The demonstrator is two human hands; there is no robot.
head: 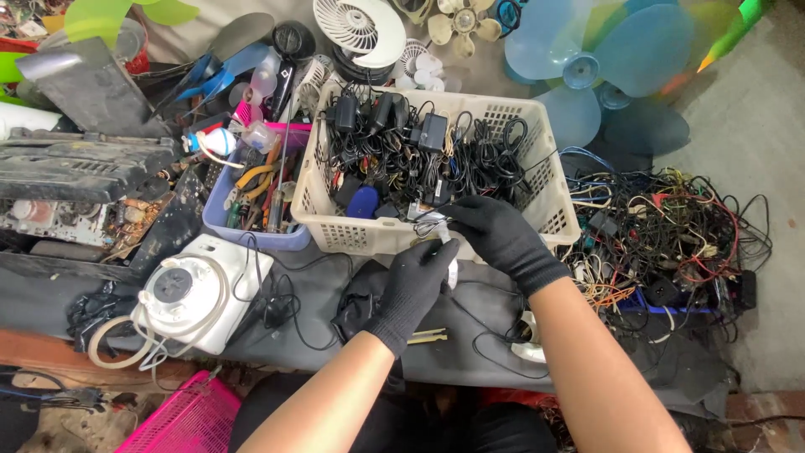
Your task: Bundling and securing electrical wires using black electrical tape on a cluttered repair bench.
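Both of my hands wear black gloves and meet at the front rim of a cream plastic basket [549,180] full of black cables and power adapters [394,113]. My left hand [411,285] is closed around a small white tube-shaped part [450,260]. My right hand [495,235] pinches the top end of that same part, where a thin black wire [495,331] trails down across the dark mat. The fingers hide much of the part.
A white round appliance base [189,294] lies left of my hands. A purple bin of hand tools [251,197] stands beside the basket. A tangled heap of coloured wires [671,235] lies right. Blue fan blades [604,59] are behind, and a pink crate [189,419] sits below left.
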